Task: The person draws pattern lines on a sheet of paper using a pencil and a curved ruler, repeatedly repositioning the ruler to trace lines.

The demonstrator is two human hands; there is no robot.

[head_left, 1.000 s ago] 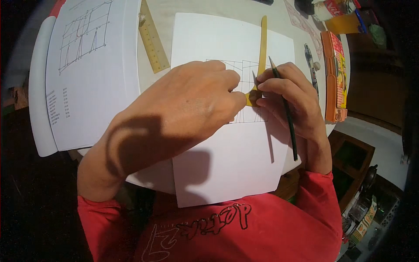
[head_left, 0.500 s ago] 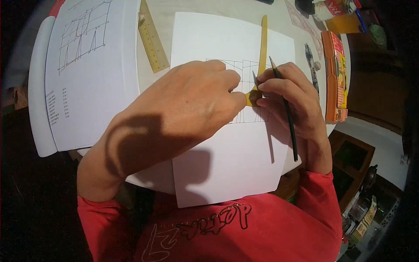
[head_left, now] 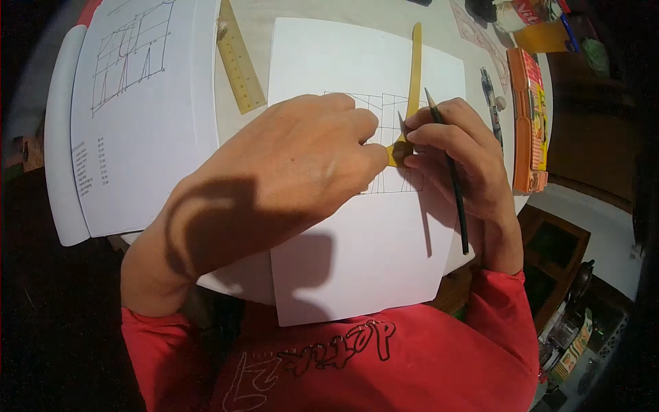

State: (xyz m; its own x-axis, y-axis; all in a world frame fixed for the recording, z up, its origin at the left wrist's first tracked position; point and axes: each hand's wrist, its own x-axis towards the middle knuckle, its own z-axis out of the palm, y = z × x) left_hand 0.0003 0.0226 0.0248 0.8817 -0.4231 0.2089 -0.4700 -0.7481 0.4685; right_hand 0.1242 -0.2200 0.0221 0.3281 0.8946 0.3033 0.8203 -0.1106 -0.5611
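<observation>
A white sheet [head_left: 364, 254] with a ruled line drawing [head_left: 395, 180] lies before me. On it rests a yellow curved ruler [head_left: 414, 69], its wide lower end between my hands. My left hand [head_left: 316, 154] reaches over the drawing, fingers bent and closed at the ruler's lower end; its fingertips are partly hidden. My right hand [head_left: 467, 147] has a dark pencil [head_left: 456, 185] lodged between its fingers, point up and away from me. The thumb and fingertips of that hand touch the curved ruler's right side.
Printed pages [head_left: 144, 144] with a diagram lie at the left beside a white roll [head_left: 62, 137]. A straight yellow ruler [head_left: 241, 69] lies near them. To the right are a pen [head_left: 491, 103], an eraser [head_left: 500, 104] and an orange pencil case [head_left: 523, 123].
</observation>
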